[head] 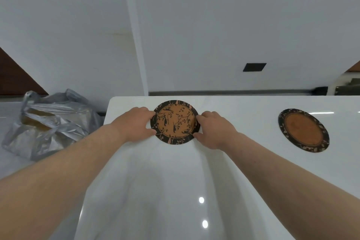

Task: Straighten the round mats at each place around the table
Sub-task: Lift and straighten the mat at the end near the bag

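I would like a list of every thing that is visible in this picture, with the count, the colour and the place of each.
round mat between the hands: 1, black rim with orange middle and a dark branch pattern, near the far edge of the table
second round mat: 1, same black and orange, further right on the table, untouched
table: 1, glossy white, fills the lower middle
plastic bag: 1, grey, crumpled, on a pale surface left of the table
dark plate on the wall: 1, black, rectangular, on the white wall behind
left hand: 1, bare, fingers on the left edge of the near mat
right hand: 1, bare, fingers on its right edge
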